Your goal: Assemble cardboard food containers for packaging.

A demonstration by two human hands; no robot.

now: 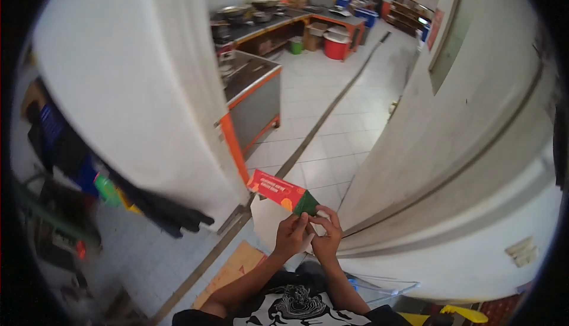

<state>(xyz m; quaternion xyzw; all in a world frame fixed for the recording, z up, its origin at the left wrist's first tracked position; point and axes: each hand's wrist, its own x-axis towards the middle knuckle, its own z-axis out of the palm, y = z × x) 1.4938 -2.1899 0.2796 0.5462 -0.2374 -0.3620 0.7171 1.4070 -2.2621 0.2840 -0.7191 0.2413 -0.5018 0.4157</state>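
A small red carton [274,190] with orange round shapes and a dark green end [306,203] points away from me and to the left. Both hands are at its green end. My left hand [290,235] is closed, thumb and fingers pinching the near edge of that end. Beside it on the right, my right hand [325,231] has its fingers bent round the green part, thumb close to the left one. Whether the end flap is open cannot be made out. Under the carton is a pale, flat, rounded surface [265,222], partly hidden by the hands.
A brown cardboard piece [234,270] lies low on the left. White walls [142,77] flank a doorway, with a door panel [438,124] on the right. Beyond are a steel counter [255,110] with orange edging, pans [234,11], a red bucket [335,47] and a floor channel [326,113].
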